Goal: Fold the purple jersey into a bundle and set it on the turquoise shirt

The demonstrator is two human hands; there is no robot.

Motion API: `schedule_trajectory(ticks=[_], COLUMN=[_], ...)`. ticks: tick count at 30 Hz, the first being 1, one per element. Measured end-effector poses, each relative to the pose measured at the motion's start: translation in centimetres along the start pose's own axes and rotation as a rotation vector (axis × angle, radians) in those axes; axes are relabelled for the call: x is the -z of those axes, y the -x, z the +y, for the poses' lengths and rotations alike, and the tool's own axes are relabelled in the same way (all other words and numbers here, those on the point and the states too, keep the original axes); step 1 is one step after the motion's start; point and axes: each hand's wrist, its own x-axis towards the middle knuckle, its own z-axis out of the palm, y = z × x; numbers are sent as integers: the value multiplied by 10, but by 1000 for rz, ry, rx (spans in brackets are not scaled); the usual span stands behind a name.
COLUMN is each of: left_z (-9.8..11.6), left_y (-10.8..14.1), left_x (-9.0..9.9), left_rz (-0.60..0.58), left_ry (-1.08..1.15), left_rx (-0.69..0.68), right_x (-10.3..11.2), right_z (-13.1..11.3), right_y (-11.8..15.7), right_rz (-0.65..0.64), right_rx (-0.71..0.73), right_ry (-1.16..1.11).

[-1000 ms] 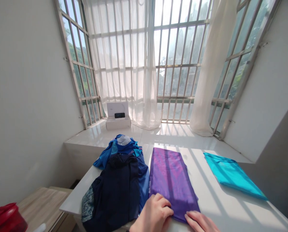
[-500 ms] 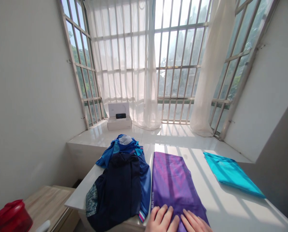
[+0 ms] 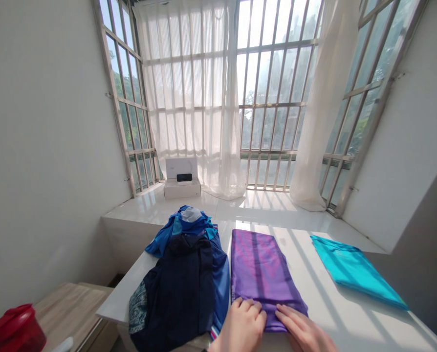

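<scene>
A folded purple garment (image 3: pixel 258 264) lies flat on the white table, its near edge drawn up into creases. My left hand (image 3: pixel 240 322) has curled fingers closed on the cloth at the near left. At the near right edge, the fingers of my right hand (image 3: pixel 302 330) press together over the cloth; the thumb is hidden. Left of it is a loose pile: a dark navy garment (image 3: pixel 185 288) on top of a blue garment (image 3: pixel 220 269) with white and light-blue parts. A turquoise garment (image 3: pixel 356 269), neatly folded, rests on the right.
An open white box (image 3: pixel 182 189) with a dark device (image 3: pixel 184 177) stands on the window ledge. Sheer curtains (image 3: pixel 204 98) hang before the barred windows. A wooden-topped cabinet (image 3: pixel 62 308) and a red container (image 3: pixel 15 327) are low at the left.
The purple garment's near edge has come up into view and creased under my hands. My left fingers, spread flat before, have curled in. The view has shifted slightly.
</scene>
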Motion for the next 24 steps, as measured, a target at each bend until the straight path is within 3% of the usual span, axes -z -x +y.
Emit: schedule_trajectory(ticks=[4,9,14,20,24], left_z=[-33,-81,-102,-103,-103], left_y=[-44,-85,-87,-79,-79], left_x=[31,35,24,26,32], left_rz=[-254,-363,-338,-348,-368], left_ry=[151,249,393,443,494], left_rx=[58,49,16,-9,0], right_x=[-7,-6,-10,-23,-17], right_z=[25,53,63,71,71], right_y=[-46,-88,-93,-77,-75], right_rz=[-96,-208,-225,-117,-174], right_rx=[-176,-205,-209,-172,-185], right_ry=[-178,-247,-276,-297,-322])
